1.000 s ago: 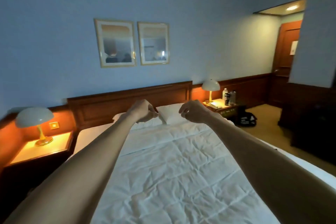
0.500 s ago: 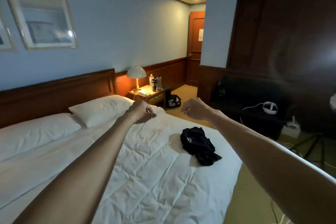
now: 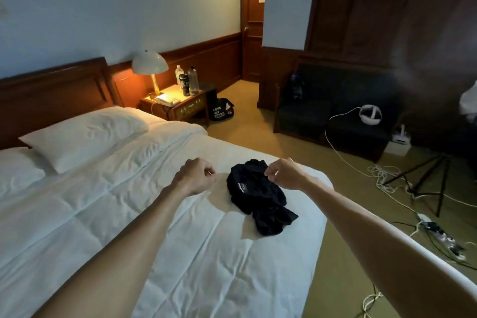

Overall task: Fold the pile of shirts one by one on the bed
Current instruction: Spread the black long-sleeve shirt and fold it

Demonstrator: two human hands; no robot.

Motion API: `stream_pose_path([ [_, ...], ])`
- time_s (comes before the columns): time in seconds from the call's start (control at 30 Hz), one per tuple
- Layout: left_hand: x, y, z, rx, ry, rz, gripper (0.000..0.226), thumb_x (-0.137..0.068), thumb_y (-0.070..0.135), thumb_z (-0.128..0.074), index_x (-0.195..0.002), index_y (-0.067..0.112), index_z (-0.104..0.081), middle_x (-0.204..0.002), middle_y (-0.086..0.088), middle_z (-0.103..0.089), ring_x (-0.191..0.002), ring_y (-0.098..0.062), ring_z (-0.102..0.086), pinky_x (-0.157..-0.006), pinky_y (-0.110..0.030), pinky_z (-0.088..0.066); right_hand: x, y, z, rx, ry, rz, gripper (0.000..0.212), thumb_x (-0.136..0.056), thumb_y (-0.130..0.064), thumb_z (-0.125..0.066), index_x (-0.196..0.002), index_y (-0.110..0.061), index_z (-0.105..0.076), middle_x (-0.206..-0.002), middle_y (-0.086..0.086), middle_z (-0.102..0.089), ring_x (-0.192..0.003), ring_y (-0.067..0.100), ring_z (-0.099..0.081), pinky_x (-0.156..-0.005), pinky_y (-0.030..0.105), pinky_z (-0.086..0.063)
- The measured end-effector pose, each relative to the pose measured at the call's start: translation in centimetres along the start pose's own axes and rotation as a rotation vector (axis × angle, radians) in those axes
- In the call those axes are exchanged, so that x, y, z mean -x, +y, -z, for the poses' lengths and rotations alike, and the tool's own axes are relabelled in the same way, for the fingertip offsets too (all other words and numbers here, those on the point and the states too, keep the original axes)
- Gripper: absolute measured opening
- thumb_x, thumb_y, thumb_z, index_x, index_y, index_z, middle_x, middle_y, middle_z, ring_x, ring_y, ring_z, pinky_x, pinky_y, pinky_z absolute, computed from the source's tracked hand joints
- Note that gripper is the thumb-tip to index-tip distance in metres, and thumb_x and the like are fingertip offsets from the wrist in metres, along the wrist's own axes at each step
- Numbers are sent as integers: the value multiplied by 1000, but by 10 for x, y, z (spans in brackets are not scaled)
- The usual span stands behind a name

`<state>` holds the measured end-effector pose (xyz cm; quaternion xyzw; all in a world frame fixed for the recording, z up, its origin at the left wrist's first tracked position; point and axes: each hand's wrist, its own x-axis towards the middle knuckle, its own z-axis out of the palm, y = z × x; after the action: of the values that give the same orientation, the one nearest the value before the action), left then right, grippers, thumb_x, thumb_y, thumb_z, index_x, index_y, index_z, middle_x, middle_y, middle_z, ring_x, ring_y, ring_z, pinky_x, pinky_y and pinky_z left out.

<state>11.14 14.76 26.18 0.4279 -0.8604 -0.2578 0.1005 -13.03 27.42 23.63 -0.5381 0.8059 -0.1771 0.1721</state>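
hands reach out over the bed, both arms stretched forward. left hand [image 3: 197, 175] hovers above the white duvet [image 3: 154, 227] with its fingers curled in and thumb against the fingertips, holding nothing that can be seen. right hand [image 3: 285, 174] has its fingers curled the same way, right at the far edge of the pile of shirts [image 3: 258, 196]; whether it has hold of any cloth cannot be told. the pile is a dark, crumpled heap lying on the duvet near the bed's right edge, between the two hands and a little nearer than them, with a small pale label showing on its left side. beyond the left hand, two white pillows [image 3: 85, 134] lie against the wooden headboard [image 3: 51, 90]. past them a lit lamp [image 3: 149, 67] stands on a bedside table [image 3: 178, 108] with bottles [image 3: 192, 80] beside it. on the floor to the right lie white cables [image 3: 382, 173] near a dark tripod [image 3: 426, 178], and a dark armchair [image 3: 322, 111] stands by the wall.
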Motion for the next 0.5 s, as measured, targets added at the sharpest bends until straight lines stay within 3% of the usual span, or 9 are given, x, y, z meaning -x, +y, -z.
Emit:
stream_pose_path([
  [0.07, -51, -4, -35, -4, -39, 57, 13, -87, 31, -64, -86, 22, -74, -89, 8, -72, -88, -17, -67, -82, -35, -56, -50, 40, -16, -31, -55, -28, 25, -92, -8, -54, -102, -13, -76, -110, 1, -73, -102, 16, -65, -88, 27, -52],
  [0.27, -190, -17, -146, -32, -155, 174, 14, -88, 27, -62, -97, 26, -73, -102, 6, -72, -97, -19, -66, -83, -30, -52, -168, 159, -84, -88, -238, -150, 29, -93, -11, -49, -105, -19, -75, -110, 0, -72, -103, 19, -64, -91, 27, -50],
  [0.43, -280, -37, -236, -109, -121, 183, 23, -91, 23, -54, -105, 31, -71, -105, 8, -70, -101, -23, -64, -78, -31, -48, -229, 224, -143, -148, -262, -278, 23, -89, -12, -46, -93, -6, -68, -93, 12, -69, -87, 32, -64, -78, 43, -56],
  [0.5, -314, -47, -267, -131, -105, 151, 23, -94, 20, -53, -109, 29, -69, -108, 8, -69, -101, -22, -64, -76, -30, -46, -248, 241, -167, -174, -229, -318, 18, -88, -14, -48, -93, -11, -65, -95, 8, -65, -88, 31, -61, -76, 42, -54],
])
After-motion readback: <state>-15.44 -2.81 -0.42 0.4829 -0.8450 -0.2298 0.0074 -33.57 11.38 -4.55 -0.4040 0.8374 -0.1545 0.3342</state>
